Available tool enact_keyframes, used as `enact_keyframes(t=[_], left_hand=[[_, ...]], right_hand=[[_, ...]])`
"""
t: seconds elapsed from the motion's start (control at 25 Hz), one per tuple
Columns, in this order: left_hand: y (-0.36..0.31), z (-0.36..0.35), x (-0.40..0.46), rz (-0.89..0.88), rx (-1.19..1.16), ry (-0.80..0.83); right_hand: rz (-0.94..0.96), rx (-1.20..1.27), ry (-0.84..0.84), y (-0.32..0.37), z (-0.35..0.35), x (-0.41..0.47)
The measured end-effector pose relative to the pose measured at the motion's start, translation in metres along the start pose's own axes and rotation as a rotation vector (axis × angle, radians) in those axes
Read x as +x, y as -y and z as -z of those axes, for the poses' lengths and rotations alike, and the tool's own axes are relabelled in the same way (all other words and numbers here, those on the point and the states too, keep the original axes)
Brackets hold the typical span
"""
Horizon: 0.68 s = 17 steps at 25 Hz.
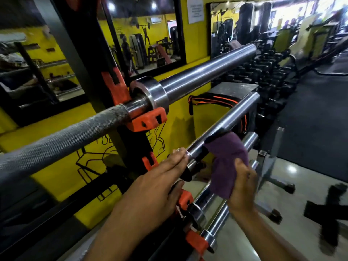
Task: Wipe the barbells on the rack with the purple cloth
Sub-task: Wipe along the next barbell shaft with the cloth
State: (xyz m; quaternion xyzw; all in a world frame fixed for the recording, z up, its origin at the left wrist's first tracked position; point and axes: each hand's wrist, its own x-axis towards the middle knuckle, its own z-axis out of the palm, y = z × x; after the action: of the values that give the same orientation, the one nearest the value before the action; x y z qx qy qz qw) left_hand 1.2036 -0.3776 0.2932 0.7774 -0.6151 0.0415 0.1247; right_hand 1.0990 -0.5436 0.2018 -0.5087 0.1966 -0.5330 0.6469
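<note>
Steel fills most of what I see: the black upright rack with orange plastic hooks carries several bars stacked one below another, each lying in its own hook so the sleeves stick out free on my right side, which is why I can get a cloth around them without lifting anything. The top chrome barbell with the rough knurled grey shaft sits nearest my eyes and nobody is touching it. Just beneath runs the second, thinner polished steel barbell sleeve, and that is the one being worked, I judge. Lower still, shorter chrome bar ends wait their turn.

The purple terry cloth is draped over the second sleeve near its inner end and hangs down below it. My right hand has fingers curled round the hanging part, clenching the fabric from beneath with the wrist bent upward. My left hand lies flat, fingers straight and together, tips reaching the same sleeve beside the cloth; it grasps nothing, and I take it to be steadying the bar against rolling. Both forearms come up from the bottom edge, nearly parallel.
</note>
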Motion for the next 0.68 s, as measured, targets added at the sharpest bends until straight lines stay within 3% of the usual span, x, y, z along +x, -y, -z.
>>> enact_keyframes(t=[0.08, 0.16, 0.24, 0.32, 0.44, 0.52, 0.6, 0.68], left_hand=[[-0.002, -0.001, 0.0, 0.01, 0.002, -0.012], [0.0, -0.004, -0.001, -0.003, 0.034, -0.096], [-0.004, -0.005, 0.001, 0.004, -0.018, -0.232], [-0.021, -0.002, 0.008, -0.04, -0.091, -0.255], [-0.061, 0.006, 0.044, -0.142, -0.041, -0.015], [-0.074, 0.007, 0.077, -0.122, -0.199, 0.141], [-0.077, 0.008, 0.105, -0.088, -0.451, 0.127], [-0.076, 0.007, 0.122, -0.053, -0.556, 0.06]], right_hand=[[-0.392, 0.27, -0.153, 0.012, 0.011, -0.012], [-0.572, 0.451, -0.241, 0.027, 0.028, -0.011], [-0.594, 0.468, -0.24, 0.038, 0.043, -0.011], [-0.601, 0.341, -0.151, 0.042, 0.053, -0.012], [-0.535, 0.219, 0.003, 0.072, 0.058, -0.009], [-0.466, 0.173, 0.149, 0.102, 0.05, -0.01], [-0.46, 0.087, 0.208, 0.124, 0.045, -0.002], [-0.371, 0.029, 0.212, 0.125, 0.061, 0.008]])
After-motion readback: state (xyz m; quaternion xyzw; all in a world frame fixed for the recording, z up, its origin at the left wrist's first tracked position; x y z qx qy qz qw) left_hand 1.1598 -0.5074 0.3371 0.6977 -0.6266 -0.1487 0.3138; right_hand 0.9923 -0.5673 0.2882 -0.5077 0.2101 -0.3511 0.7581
